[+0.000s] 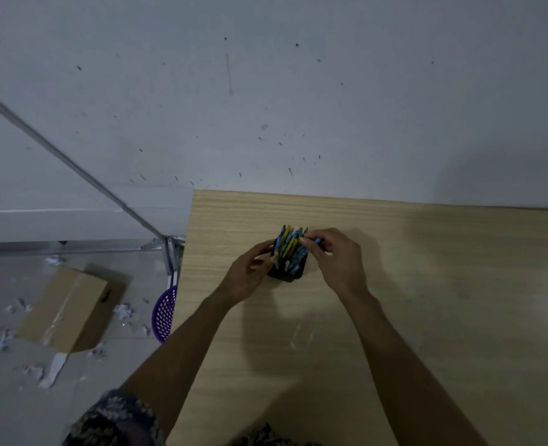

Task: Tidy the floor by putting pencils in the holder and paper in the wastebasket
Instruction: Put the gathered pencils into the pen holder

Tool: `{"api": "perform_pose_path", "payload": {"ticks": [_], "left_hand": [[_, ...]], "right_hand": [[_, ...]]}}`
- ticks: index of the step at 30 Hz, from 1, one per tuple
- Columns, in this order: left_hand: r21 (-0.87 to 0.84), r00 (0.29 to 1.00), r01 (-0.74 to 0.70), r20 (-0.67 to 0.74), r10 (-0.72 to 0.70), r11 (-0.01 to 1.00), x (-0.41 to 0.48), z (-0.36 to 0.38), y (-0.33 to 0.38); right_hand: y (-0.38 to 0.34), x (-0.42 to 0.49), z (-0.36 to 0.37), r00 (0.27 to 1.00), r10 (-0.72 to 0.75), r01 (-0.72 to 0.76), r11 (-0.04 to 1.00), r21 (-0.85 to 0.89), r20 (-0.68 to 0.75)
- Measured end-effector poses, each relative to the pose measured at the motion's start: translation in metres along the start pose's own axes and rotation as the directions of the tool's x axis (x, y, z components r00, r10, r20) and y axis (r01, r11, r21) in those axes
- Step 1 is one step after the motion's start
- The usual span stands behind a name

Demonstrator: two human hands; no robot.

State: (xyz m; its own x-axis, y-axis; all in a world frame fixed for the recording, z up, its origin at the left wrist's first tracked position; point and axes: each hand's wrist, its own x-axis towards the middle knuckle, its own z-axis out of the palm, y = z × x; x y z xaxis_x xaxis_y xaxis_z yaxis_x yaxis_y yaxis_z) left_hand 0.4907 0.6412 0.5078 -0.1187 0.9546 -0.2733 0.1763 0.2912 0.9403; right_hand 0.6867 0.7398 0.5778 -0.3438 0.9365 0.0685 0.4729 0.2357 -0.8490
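Both bare forearms reach over the counter [427,284] toward its far edge. The left grip [248,278] curls round the holder [287,275]; the right grip [338,259] pinches a pencil [317,241] between thumb and fingertips.

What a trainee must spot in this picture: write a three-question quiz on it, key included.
1. True or false: the pencil holder stands on the floor.
2. Where is the purple wastebasket? A) on the floor by the left edge of the table B) on the table top C) on a shelf
3. Fill in: the right hand pinches a ____ over the pencil holder.
Key: 1 false: it stands on the table, gripped by the left hand. 2 A. 3 pencil.
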Motion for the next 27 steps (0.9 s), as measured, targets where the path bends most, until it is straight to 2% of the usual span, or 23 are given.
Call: {"api": "perform_pose_path", "payload": {"ticks": [2, 4, 8, 10, 12, 15, 17, 20, 23, 27], "left_hand": [[-0.010, 1.000, 0.000, 0.004, 0.000, 1.000, 0.000, 0.001, -0.001], [-0.025, 1.000, 0.013, -0.005, -0.013, 1.000, 0.001, 0.001, 0.001], [-0.015, 1.000, 0.016, -0.018, -0.017, 1.000, -0.001, 0.001, 0.001], [-0.042, 0.998, 0.045, -0.031, -0.046, 0.998, -0.001, 0.000, 0.003], [-0.063, 0.990, 0.110, -0.078, -0.115, 0.992, 0.000, -0.004, 0.004], [0.169, 0.959, 0.173, -0.251, -0.127, 0.970, 0.001, -0.021, -0.006], [0.402, 0.959, 0.181, -0.274, -0.071, 0.897, 0.001, -0.036, -0.014], [0.652, 0.970, 0.240, -0.190, -0.152, 0.719, -0.004, -0.052, -0.022], [0.761, 0.974, 0.207, -0.098, -0.206, 0.615, -0.012, -0.054, -0.035], [0.780, 0.976, 0.172, -0.052, -0.212, 0.602, -0.017, -0.052, -0.050]], "right_hand": [[-0.001, 0.005, -0.002, 1.000, -0.006, 0.006, 1.000, -0.003, -0.001], [-0.003, 0.006, -0.002, 0.998, 0.050, -0.051, 0.998, 0.029, 0.031], [0.007, -0.010, 0.001, 0.986, 0.169, -0.167, 0.959, 0.228, 0.008], [0.018, -0.024, 0.004, 0.954, 0.299, -0.281, 0.912, 0.299, -0.018], [0.032, -0.038, 0.005, 0.894, 0.443, -0.444, 0.862, 0.245, 0.064], [0.044, -0.056, 0.010, 0.794, 0.527, -0.577, 0.810, 0.105, 0.302], [0.044, -0.063, 0.018, 0.807, 0.479, -0.529, 0.847, 0.060, 0.346], [0.034, -0.055, 0.031, 0.867, 0.393, -0.423, 0.905, 0.036, 0.308], [0.031, -0.040, 0.041, 0.900, 0.330, -0.364, 0.928, 0.076, 0.287], [0.037, -0.019, 0.043, 0.914, 0.306, -0.341, 0.935, 0.093, 0.267]]}}
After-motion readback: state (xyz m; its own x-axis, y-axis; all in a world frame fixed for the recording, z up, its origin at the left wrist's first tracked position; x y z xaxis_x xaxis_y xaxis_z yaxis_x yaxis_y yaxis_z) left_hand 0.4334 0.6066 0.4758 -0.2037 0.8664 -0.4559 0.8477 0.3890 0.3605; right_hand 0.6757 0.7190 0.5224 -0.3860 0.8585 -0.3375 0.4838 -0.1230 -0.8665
